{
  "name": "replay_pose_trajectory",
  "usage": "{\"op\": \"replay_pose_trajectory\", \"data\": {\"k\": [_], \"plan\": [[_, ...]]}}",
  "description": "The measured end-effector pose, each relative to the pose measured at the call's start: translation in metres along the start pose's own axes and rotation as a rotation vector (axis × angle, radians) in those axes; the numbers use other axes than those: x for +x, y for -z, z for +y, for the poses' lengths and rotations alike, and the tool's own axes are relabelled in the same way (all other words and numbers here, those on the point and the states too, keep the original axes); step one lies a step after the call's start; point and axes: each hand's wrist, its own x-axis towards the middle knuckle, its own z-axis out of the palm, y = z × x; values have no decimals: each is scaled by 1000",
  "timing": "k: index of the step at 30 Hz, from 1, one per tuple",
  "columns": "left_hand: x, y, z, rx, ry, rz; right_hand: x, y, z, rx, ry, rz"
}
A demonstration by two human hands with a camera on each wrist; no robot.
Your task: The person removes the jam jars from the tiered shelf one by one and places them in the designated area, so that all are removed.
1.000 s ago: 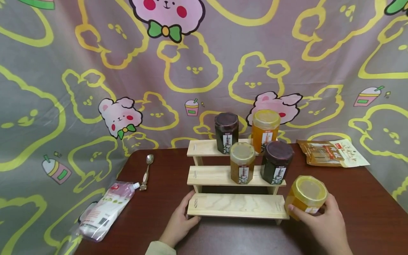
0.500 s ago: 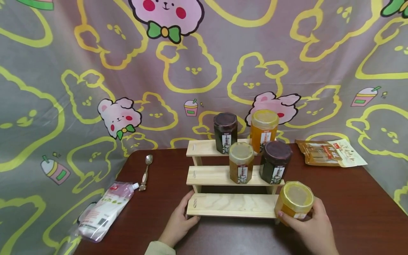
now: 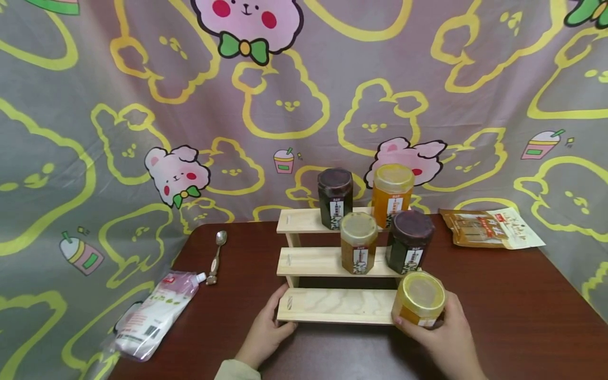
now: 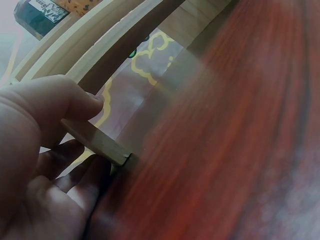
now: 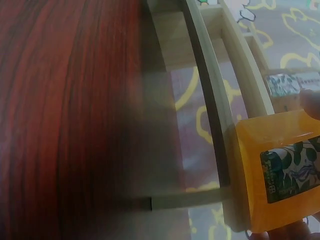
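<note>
A three-step wooden display rack (image 3: 339, 306) stands on the dark red table. My left hand (image 3: 265, 332) grips the left end of its lowest step; in the left wrist view the thumb (image 4: 82, 102) lies at the board and the other fingers are around the end by the leg. With my right hand (image 3: 448, 335) I hold a yellow-orange honey jar (image 3: 420, 295) at the right end of that step. The right wrist view shows the jar's base against the board's edge. A cloudy amber jar (image 3: 359, 243) and a dark jar (image 3: 410, 243) stand on the middle step.
On the top step are another dark jar (image 3: 335, 198) and an orange jar (image 3: 392, 195). A spoon (image 3: 216, 258) and a white spouted pouch (image 3: 154, 316) lie at the left. A brown snack packet (image 3: 491, 228) lies back right. A patterned curtain (image 3: 294, 105) hangs behind.
My right hand has carried the honey jar leftward, from beside the rack to the right end of the lowest step. The left hand stays on the rack.
</note>
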Motion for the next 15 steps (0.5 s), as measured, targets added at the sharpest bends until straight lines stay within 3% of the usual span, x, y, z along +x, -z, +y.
{"op": "replay_pose_trajectory", "data": {"k": [7, 15], "plan": [[0, 0, 0, -12, 2, -9, 1, -8, -7, 11, 13, -39], [0, 0, 0, -18, -25, -12, 2, -18, -14, 36, 36, -16]]}}
